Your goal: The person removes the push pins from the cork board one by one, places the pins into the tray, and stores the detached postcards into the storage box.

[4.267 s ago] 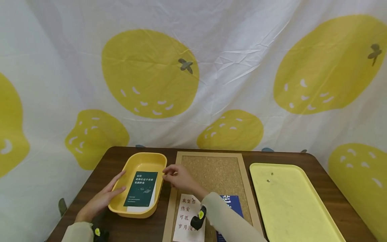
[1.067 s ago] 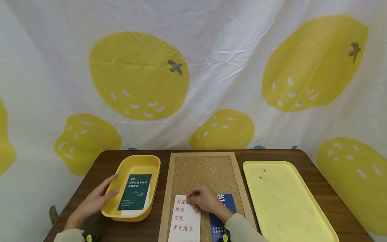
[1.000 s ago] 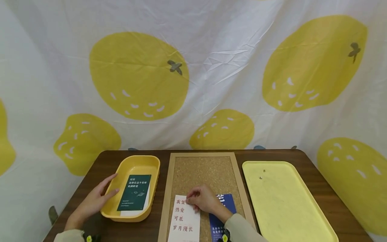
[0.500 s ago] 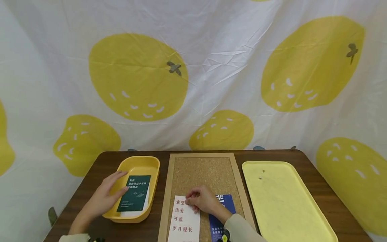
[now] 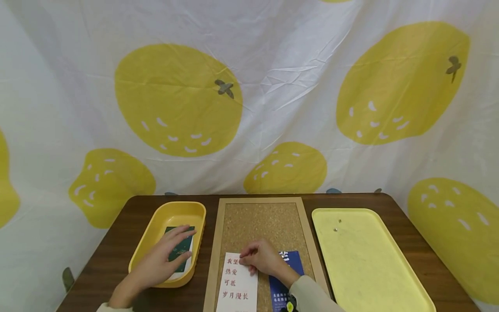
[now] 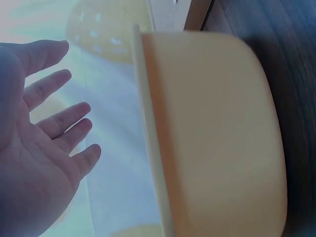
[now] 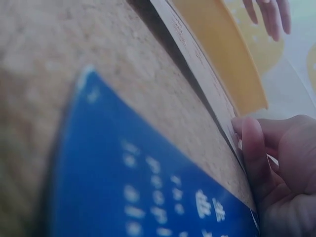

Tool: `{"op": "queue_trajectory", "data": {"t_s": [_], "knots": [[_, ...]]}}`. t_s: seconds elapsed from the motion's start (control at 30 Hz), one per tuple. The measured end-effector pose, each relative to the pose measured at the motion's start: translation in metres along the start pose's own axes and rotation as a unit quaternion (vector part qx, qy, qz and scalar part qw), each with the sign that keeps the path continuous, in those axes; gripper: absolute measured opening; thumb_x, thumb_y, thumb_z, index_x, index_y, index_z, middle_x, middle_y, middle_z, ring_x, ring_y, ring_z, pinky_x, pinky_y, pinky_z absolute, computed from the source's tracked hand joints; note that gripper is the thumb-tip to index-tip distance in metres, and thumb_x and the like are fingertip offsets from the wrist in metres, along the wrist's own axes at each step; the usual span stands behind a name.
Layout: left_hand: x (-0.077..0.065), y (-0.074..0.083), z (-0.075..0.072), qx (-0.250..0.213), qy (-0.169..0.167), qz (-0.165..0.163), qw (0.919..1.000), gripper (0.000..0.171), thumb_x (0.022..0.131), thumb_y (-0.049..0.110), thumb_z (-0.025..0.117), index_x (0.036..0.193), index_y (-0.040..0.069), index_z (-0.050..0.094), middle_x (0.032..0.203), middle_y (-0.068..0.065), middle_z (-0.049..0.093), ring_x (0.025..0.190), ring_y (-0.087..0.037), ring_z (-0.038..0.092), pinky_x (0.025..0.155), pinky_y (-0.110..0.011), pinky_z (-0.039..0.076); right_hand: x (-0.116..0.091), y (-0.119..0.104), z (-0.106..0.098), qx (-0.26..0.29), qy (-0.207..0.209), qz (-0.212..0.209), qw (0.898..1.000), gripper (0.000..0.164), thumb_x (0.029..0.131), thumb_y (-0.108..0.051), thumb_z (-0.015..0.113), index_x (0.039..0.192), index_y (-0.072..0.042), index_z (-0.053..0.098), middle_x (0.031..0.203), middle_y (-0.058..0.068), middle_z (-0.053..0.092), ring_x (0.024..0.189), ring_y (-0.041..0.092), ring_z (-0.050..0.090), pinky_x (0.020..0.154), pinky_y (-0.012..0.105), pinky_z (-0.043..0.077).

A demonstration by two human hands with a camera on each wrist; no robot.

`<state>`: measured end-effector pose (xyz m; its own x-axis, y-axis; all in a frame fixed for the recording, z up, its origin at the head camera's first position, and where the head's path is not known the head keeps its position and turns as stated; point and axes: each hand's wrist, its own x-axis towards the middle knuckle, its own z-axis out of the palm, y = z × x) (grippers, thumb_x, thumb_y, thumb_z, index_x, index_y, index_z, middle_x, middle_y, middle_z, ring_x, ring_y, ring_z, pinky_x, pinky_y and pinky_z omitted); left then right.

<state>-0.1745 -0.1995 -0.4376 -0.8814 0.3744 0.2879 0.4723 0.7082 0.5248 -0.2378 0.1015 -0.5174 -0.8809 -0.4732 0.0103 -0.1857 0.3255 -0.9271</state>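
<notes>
On the cork board (image 5: 265, 221) lies a white card (image 5: 236, 288) printed with red characters. My right hand (image 5: 265, 258) pinches at its top middle, where a small pushpin showed earlier; the fingertips now hide it. In the right wrist view the thumb and index finger of the right hand (image 7: 276, 158) meet at the card (image 7: 197, 64). My left hand (image 5: 160, 258) reaches over the yellow basin (image 5: 187, 207), fingers spread, partly hiding a dark green card (image 5: 181, 250). In the left wrist view the left hand (image 6: 39, 128) is beside the basin's wall (image 6: 217, 128), holding nothing.
A blue card (image 5: 286, 286) is on the cork board, partly under my right forearm. To the right, a pale yellow tray (image 5: 374, 260) bears two small pins (image 5: 335, 229) near its far end. A lemon-print cloth (image 5: 265, 86) hangs behind the brown table (image 5: 113, 242).
My right hand went from beside the basin to the white card's top and has stayed there. My left hand has moved right, from the basin's left rim to above the green card.
</notes>
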Motion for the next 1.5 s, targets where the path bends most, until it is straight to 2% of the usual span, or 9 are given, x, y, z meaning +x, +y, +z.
{"op": "queue_trajectory", "data": {"t_s": [0.1, 0.27, 0.43, 0.63, 0.73, 0.87, 1.07, 1.3, 1.5], "knots": [[0.002, 0.006, 0.005, 0.010, -0.012, 0.016, 0.9998, 0.047, 0.095, 0.019, 0.068, 0.140, 0.014, 0.056, 0.151, -0.014, 0.044, 0.138, -0.038, 0.041, 0.104, -0.059, 0.042, -0.001, -0.002, 0.000, -0.002, 0.001, -0.001, 1.000, 0.004, 0.083, -0.003, 0.077, 0.084, 0.001, 0.075, 0.059, 0.001, 0.063, 0.043, 0.006, 0.054, 0.041, 0.017, 0.046], [0.003, 0.019, 0.016, 0.017, -0.040, 0.031, 0.9986, 0.045, 0.096, 0.027, 0.066, 0.140, 0.023, 0.056, 0.151, -0.009, 0.045, 0.140, -0.034, 0.041, 0.106, -0.059, 0.040, -0.001, -0.002, 0.001, -0.007, 0.004, 0.003, 1.000, 0.006, 0.084, -0.004, 0.076, 0.085, 0.002, 0.074, 0.061, 0.001, 0.065, 0.043, 0.006, 0.055, 0.041, 0.018, 0.046], [0.002, 0.035, 0.026, 0.015, -0.080, 0.053, 0.9953, 0.044, 0.096, 0.022, 0.066, 0.139, 0.026, 0.056, 0.148, -0.004, 0.048, 0.138, -0.029, 0.043, 0.106, -0.057, 0.041, 0.000, -0.001, 0.001, -0.017, 0.011, 0.001, 1.000, 0.005, 0.085, -0.007, 0.077, 0.086, -0.003, 0.075, 0.061, 0.000, 0.064, 0.042, 0.005, 0.055, 0.040, 0.018, 0.046], [0.000, 0.047, 0.037, -0.011, -0.177, 0.063, 0.9822, 0.041, 0.099, 0.026, 0.061, 0.140, 0.026, 0.056, 0.147, -0.001, 0.050, 0.134, -0.022, 0.048, 0.107, -0.050, 0.043, 0.002, 0.000, 0.001, -0.015, 0.014, -0.003, 1.000, 0.004, 0.084, -0.004, 0.077, 0.087, -0.003, 0.076, 0.064, 0.000, 0.065, 0.043, 0.006, 0.055, 0.041, 0.021, 0.049], [0.001, 0.047, 0.044, -0.024, -0.212, 0.060, 0.9751, 0.039, 0.101, 0.033, 0.058, 0.139, 0.023, 0.057, 0.147, -0.002, 0.050, 0.135, -0.021, 0.047, 0.108, -0.048, 0.043, 0.001, 0.000, 0.000, -0.012, 0.011, 0.001, 1.000, 0.006, 0.083, -0.002, 0.077, 0.089, -0.003, 0.077, 0.065, 0.001, 0.067, 0.044, 0.006, 0.056, 0.042, 0.022, 0.050], [0.002, 0.044, 0.054, -0.026, -0.257, 0.039, 0.9654, 0.041, 0.100, 0.041, 0.056, 0.138, 0.026, 0.058, 0.148, 0.000, 0.050, 0.136, -0.021, 0.046, 0.108, -0.048, 0.043, 0.000, -0.001, -0.001, -0.008, 0.005, 0.007, 1.000, 0.006, 0.082, -0.002, 0.077, 0.088, -0.004, 0.078, 0.064, 0.002, 0.068, 0.044, 0.006, 0.057, 0.043, 0.022, 0.051], [0.002, 0.041, 0.066, -0.033, -0.280, 0.059, 0.9578, 0.042, 0.100, 0.044, 0.055, 0.139, 0.028, 0.057, 0.149, -0.001, 0.049, 0.137, -0.021, 0.046, 0.106, -0.046, 0.045, 0.000, -0.002, -0.001, -0.013, 0.006, 0.000, 1.000, 0.004, 0.082, -0.002, 0.078, 0.085, -0.003, 0.077, 0.060, 0.003, 0.067, 0.043, 0.005, 0.056, 0.042, 0.021, 0.050], [0.000, 0.039, 0.077, -0.060, -0.309, 0.063, 0.9471, 0.043, 0.101, 0.047, 0.051, 0.141, 0.032, 0.053, 0.154, 0.001, 0.042, 0.139, -0.019, 0.042, 0.106, -0.044, 0.046, 0.000, -0.001, 0.000, -0.024, 0.003, -0.005, 1.000, 0.003, 0.083, -0.005, 0.078, 0.081, -0.003, 0.076, 0.056, -0.002, 0.063, 0.041, 0.004, 0.055, 0.040, 0.020, 0.048], [-0.001, 0.036, 0.086, -0.052, -0.324, 0.076, 0.9414, 0.048, 0.100, 0.051, 0.051, 0.146, 0.037, 0.047, 0.159, 0.001, 0.035, 0.143, -0.021, 0.037, 0.110, -0.047, 0.041, 0.000, -0.002, 0.000, -0.044, 0.002, -0.011, 0.999, 0.008, 0.085, -0.003, 0.076, 0.078, -0.006, 0.076, 0.054, -0.004, 0.061, 0.041, 0.005, 0.055, 0.040, 0.018, 0.046]]}}
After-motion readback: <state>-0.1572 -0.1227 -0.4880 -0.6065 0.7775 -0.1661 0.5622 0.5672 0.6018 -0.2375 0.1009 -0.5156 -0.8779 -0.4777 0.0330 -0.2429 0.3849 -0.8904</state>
